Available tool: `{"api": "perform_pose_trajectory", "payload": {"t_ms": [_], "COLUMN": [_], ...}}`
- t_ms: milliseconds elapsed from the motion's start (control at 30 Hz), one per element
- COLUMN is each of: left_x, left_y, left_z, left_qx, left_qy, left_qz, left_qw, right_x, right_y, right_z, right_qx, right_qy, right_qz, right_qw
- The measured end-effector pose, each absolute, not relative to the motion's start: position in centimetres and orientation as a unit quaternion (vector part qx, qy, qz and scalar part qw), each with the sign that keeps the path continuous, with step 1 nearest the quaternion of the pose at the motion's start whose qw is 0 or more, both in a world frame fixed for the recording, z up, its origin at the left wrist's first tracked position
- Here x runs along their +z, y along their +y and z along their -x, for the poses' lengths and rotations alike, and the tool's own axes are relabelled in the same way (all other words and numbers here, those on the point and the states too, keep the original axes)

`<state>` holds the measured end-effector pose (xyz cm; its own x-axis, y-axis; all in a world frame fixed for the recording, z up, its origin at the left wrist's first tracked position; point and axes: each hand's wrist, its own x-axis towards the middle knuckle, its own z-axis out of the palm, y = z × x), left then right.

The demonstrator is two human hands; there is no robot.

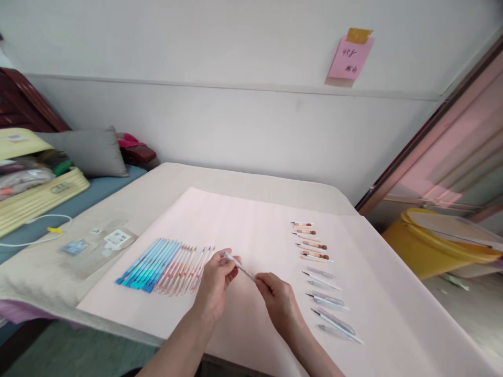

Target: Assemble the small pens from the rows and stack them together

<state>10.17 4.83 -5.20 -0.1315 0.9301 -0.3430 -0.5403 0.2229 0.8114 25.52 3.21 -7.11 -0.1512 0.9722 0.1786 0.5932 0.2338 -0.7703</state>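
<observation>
A slim whitish pen (242,267) is held at a slant above the pale pink sheet (251,225). My left hand (215,275) pinches its upper-left end between thumb and fingers. At the lower-right end, the fingertips of my right hand (278,293) close round it and hide its tip. To the left of my left hand lies a row of blue pens (147,264), joined by clear pens with reddish details (176,269). Right of my right hand, refills (336,322) lie beside translucent grey pen parts (326,299). Farther back are parts with brown figure-shaped ends (314,244).
A clear plastic packet (94,251) lies left of the sheet. Beyond it are a white cable (43,216), a yellow box (39,199) and a grey pillow (88,152). A pink note (349,58) is taped to the wall; a yellow bin (408,246) stands right.
</observation>
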Motion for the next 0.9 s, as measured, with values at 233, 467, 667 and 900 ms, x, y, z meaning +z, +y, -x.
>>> {"api": "perform_pose_trajectory", "payload": {"t_ms": [233,467,667,900], "left_x": [-5.05,-5.11,-5.12,-5.27], "left_y": [4.76,5.04,5.02,5.04], "left_z": [-10.16,-9.86,-9.90,-9.96], "left_qx": [0.596,0.598,0.608,0.603], "left_qy": [0.498,0.471,0.475,0.510], "left_qz": [-0.212,-0.207,-0.201,-0.229], "left_qw": [0.593,0.615,0.604,0.569], "right_x": [-6.90,-6.86,-6.72,-6.64], "right_y": [3.27,3.30,3.21,3.12], "right_z": [-25.43,-25.41,-25.19,-25.06], "right_qx": [0.285,0.345,0.386,0.393], "right_qy": [-0.700,-0.662,-0.646,-0.642], "right_qz": [0.551,0.572,0.560,0.567], "right_qw": [0.354,0.340,0.348,0.336]}}
